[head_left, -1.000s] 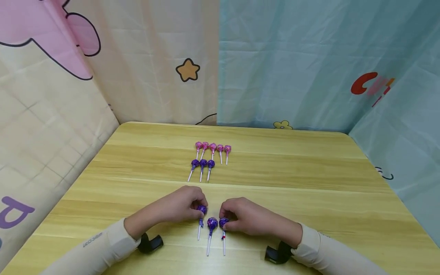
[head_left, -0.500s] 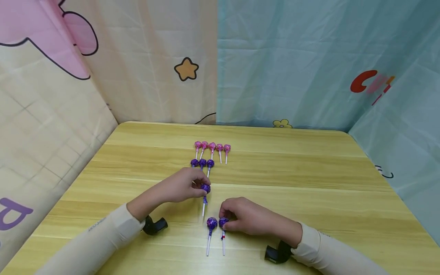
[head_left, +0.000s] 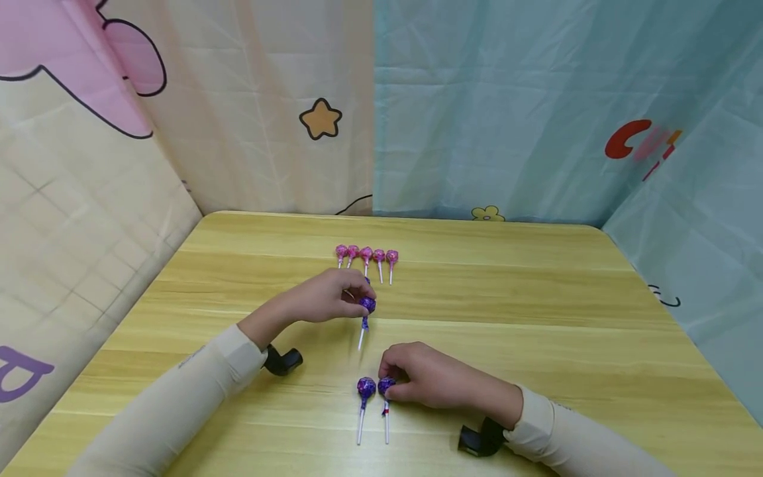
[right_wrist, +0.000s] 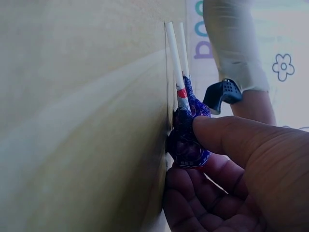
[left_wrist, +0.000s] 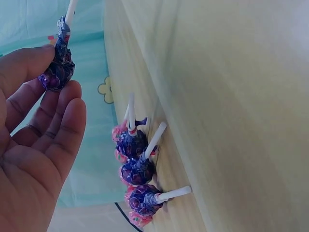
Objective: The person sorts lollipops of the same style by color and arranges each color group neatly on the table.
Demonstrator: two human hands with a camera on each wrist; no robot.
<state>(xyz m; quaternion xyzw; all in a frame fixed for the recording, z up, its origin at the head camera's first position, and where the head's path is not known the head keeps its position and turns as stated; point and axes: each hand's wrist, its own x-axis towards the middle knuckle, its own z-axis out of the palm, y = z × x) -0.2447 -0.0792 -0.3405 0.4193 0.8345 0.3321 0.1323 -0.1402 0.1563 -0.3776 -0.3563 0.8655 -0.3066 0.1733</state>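
My left hand (head_left: 326, 296) pinches a purple-wrapped lollipop (left_wrist: 58, 67) by its candy head, the white stick pointing back toward me. It is held up off the table, near a row of purple lollipops (left_wrist: 137, 171), which the hand mostly hides in the head view. Behind those lies a row of several pink lollipops (head_left: 366, 253). Nearer the front, my right hand (head_left: 430, 375) holds another purple lollipop (right_wrist: 186, 145) by the head between thumb and fingers, down at the tabletop. Just left of it lies one more purple lollipop (head_left: 366, 388), stick toward me.
The wooden table (head_left: 507, 285) stretches to both sides of the lollipops. Patterned curtains (head_left: 477, 99) hang behind it and at its sides. A black wrist camera (head_left: 285, 361) sits under the left wrist and another black wrist camera (head_left: 479, 438) under the right.
My left hand has lifted its purple lollipop from the front group and carried it away from me and slightly right, toward the purple row. The right hand has stayed in place.
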